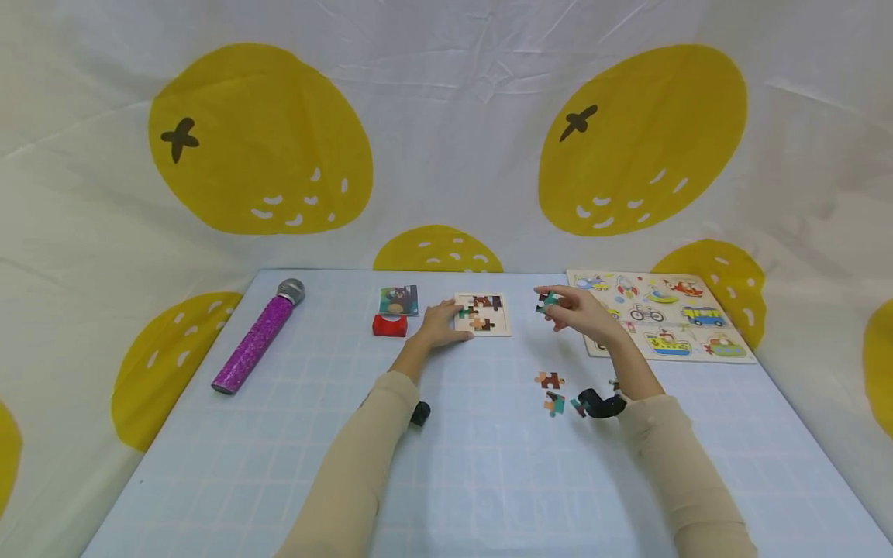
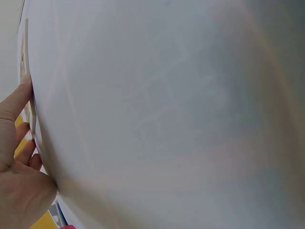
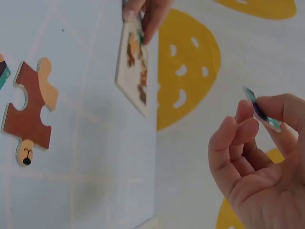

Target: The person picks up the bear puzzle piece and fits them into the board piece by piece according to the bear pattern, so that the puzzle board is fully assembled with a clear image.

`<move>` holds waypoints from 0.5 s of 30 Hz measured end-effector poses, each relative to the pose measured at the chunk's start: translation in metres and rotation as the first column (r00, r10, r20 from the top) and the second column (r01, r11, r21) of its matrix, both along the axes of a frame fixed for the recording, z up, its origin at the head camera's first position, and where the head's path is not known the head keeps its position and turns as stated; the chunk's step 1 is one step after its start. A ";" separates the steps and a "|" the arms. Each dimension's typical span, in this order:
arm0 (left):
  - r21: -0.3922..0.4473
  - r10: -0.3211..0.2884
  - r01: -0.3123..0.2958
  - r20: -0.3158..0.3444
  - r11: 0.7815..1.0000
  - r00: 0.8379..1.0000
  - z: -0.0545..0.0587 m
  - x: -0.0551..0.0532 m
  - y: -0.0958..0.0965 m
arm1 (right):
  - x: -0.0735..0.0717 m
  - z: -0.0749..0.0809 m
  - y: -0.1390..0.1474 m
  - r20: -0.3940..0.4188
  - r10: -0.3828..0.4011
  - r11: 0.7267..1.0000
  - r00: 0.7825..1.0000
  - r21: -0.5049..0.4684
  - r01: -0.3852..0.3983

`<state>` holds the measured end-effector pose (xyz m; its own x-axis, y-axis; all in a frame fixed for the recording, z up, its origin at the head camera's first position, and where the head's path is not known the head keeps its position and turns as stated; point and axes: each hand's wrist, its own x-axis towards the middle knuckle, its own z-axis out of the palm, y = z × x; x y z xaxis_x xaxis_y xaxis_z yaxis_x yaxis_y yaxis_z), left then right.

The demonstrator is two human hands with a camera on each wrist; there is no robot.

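Observation:
My left hand (image 1: pixel 438 324) grips the left side of a small wooden jigsaw board (image 1: pixel 506 316), thumb at its near edge and fingers over the left rim. Several brown, orange and teal pieces sit in the board. To its right, above the table, my right hand (image 1: pixel 584 311) pinches a teal and dark jigsaw piece (image 1: pixel 546 302) between thumb and fingertips. The right wrist view shows this piece (image 3: pixel 260 110) nearly edge-on. Nearer to me lie a brown bear-face piece (image 1: pixel 550 380), a teal piece (image 1: pixel 554 404) and a partly covered piece (image 1: pixel 578 408).
A bear picture card (image 1: pixel 398 300) lies behind a red object (image 1: pixel 389 326), left of my left hand. Further left is a purple glitter microphone (image 1: pixel 253 341). A vehicle peg puzzle (image 1: pixel 663 314) lies at the back right, partly behind my right hand. A printed cloth (image 1: pixel 453 139) hangs behind.

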<state>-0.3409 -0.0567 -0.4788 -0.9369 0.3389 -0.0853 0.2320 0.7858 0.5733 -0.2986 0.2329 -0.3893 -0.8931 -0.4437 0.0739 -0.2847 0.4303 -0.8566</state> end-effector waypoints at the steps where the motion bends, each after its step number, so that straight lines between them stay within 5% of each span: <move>1: 0.004 0.002 -0.002 0.002 1.000 1.000 0.000 0.000 0.000 | -0.002 0.000 -0.003 -0.011 -0.013 1.000 1.000 0.013 0.013; 9: 0.011 0.003 -0.004 0.004 1.000 1.000 0.001 0.000 0.000 | -0.012 0.001 -0.023 0.038 -0.129 0.989 0.991 -0.072 0.131; 15: 0.000 -0.007 0.007 0.001 1.000 1.000 0.001 -0.001 0.000 | -0.016 -0.002 -0.032 -0.039 -0.108 0.988 0.993 -0.112 0.103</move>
